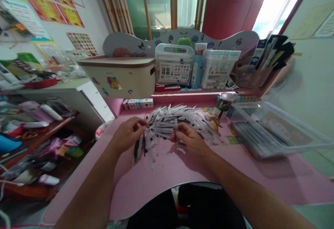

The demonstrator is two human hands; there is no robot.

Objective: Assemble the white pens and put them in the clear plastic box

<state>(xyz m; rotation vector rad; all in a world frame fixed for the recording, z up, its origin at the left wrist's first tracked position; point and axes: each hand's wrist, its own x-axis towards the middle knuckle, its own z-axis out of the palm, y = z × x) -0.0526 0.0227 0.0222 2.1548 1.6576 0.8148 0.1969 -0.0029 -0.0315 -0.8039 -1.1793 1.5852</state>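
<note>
A heap of thin pen parts (167,123), mostly white translucent tubes with some black pieces, lies on the pink desk (167,173). My right hand (189,137) is closed over the heap's front edge, pinching a slim whitish pen tube (176,131) that stands nearly upright between thumb and fingers. At the heap's left side, my left hand (130,131) has its thumb and forefinger pressed together. What those fingertips hold, if anything, is too small to make out. Loose tubes (150,150) lie between the hands, pointing toward me.
On the right stands a clear plastic box (261,145) with dark flat contents. A clear jar of pens (223,105) is behind it. At the back are a small carton (138,103), a lidded bin (122,78) and marker cases (174,65) on a shelf. Cluttered shelves (39,135) flank the left.
</note>
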